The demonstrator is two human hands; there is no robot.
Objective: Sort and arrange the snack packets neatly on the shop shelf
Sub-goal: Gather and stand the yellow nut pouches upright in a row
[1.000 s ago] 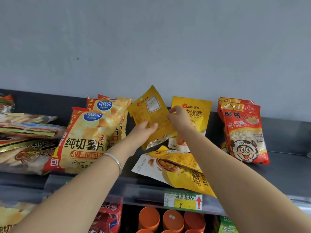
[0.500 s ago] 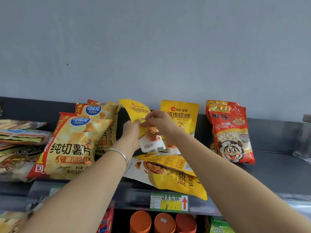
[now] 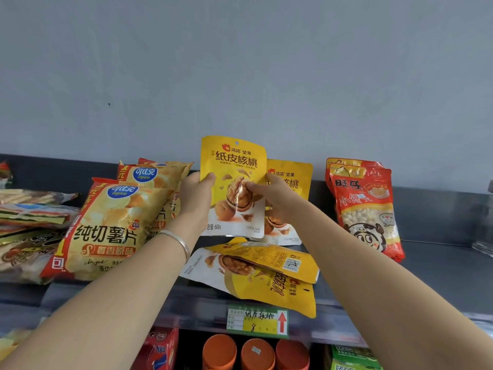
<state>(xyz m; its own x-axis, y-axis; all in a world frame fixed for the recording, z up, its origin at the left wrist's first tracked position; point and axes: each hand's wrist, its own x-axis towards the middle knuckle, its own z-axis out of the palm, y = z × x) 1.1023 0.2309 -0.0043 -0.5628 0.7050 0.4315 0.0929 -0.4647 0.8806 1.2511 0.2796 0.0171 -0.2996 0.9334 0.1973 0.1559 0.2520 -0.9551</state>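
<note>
I hold a yellow walnut packet (image 3: 234, 166) upright, front side facing me, above the dark shelf (image 3: 440, 273). My left hand (image 3: 196, 198) grips its left edge and my right hand (image 3: 272, 198) pinches its right side. Behind it a second yellow walnut packet (image 3: 293, 174) leans on the wall. Two more walnut packets (image 3: 256, 273) lie flat at the shelf's front edge. Potato chip bags (image 3: 112, 225) lean at the left, and red packets (image 3: 365, 206) stand at the right.
A pile of flat snack packets (image 3: 29, 222) lies at the far left. A green and yellow price tag (image 3: 257, 320) hangs on the shelf rail. Orange lids (image 3: 256, 353) and boxes sit on the shelf below. A grey wall rises behind.
The packet showed its back one second ago; both hands have turned it round and raised it upright, so its printed front faces me.
</note>
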